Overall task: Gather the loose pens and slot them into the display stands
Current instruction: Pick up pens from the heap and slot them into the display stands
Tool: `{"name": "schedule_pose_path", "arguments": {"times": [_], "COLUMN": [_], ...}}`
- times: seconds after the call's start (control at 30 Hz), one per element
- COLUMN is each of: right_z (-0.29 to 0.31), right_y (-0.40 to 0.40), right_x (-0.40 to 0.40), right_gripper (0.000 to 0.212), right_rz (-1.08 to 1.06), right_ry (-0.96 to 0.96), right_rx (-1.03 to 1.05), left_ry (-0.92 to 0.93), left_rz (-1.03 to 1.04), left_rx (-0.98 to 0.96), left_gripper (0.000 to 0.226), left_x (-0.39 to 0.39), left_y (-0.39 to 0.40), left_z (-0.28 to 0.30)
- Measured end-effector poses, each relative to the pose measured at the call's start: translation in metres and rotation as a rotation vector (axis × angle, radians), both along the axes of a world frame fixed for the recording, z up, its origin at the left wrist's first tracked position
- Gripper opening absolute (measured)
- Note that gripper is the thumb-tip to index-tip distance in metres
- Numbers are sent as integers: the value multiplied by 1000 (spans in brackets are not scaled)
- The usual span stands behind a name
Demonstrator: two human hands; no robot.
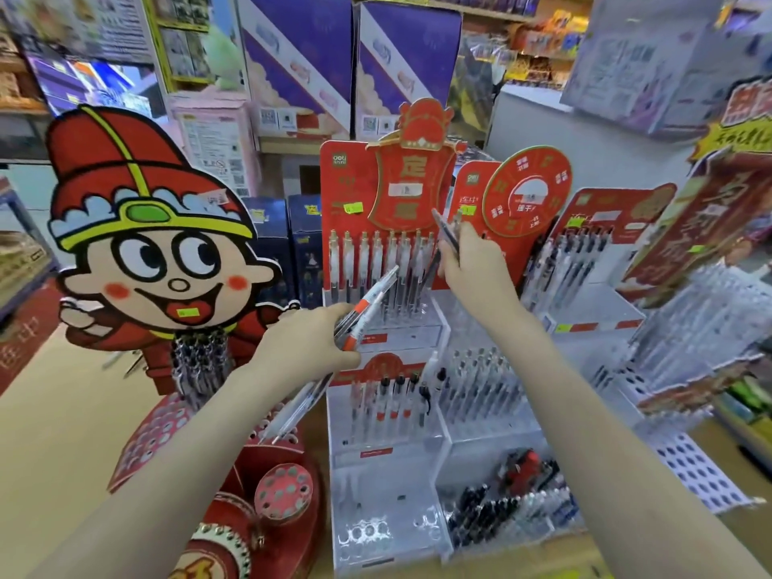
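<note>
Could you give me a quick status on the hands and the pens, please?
Left hand grips a bundle of pens. Right hand holds one dark pen up by the red display stand. Nothing blocking.

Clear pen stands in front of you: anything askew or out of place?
Yes. In the clear front compartment, dark pens lie loose in a heap instead of standing in slots. The left hand grips a bundle of unslotted pens; the right hand holds a dark pen.

Both bare arms reach forward, hands apart.
The left hand (311, 340) is lower, its fingers curled around a bundle of pens (367, 305); the right hand (472, 265) is raised higher, pinching one pen (447, 236).
</note>
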State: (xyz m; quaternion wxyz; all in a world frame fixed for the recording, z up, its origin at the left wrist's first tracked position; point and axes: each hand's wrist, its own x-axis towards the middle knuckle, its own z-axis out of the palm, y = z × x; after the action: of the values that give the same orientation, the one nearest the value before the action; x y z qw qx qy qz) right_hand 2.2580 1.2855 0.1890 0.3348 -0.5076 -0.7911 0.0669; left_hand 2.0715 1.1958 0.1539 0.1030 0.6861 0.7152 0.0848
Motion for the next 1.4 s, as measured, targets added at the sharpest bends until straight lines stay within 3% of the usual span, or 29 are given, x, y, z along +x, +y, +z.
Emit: {"name": "schedule_pose_path", "arguments": {"times": [0.1,0.23,0.37,0.77,0.83,0.93,1.0,1.17,1.4], "right_z": [1,2,-7,-26,-24,-13,-10,-8,-8], "right_y": [0,-1,0,-7,-19,-45,-57,-74,-83], "right_x": [-3,5,-3,-12,-4,11,21,23,26], "right_gripper": [20,20,14,20,25,30,29,26,28], "right_rz": [-11,-14,-25,-139,-91,243,377,395,551], "right_ry": [-76,3,-144,-107,107,995,1261,1506,1545], "right_rx": [33,-30,-141,-171,-310,-825,-943,-873,-903], "left_ry": [-31,-57,-78,-107,-114,-117,-118,-108,-101], "left_rz": [17,29,40,51,53,61,75,67,67], "left_rx": [-8,4,0,26,27,40,40,32,26], "left_gripper": [74,73,74,73,72,73,74,75,74], "left_x": [2,2,3,4,5,5,5,5,6], "left_y": [-2,-3,-3,-5,-6,-6,-6,-6,-7], "left_z": [1,0,0,-2,-2,-4,-5,-4,-2]}}
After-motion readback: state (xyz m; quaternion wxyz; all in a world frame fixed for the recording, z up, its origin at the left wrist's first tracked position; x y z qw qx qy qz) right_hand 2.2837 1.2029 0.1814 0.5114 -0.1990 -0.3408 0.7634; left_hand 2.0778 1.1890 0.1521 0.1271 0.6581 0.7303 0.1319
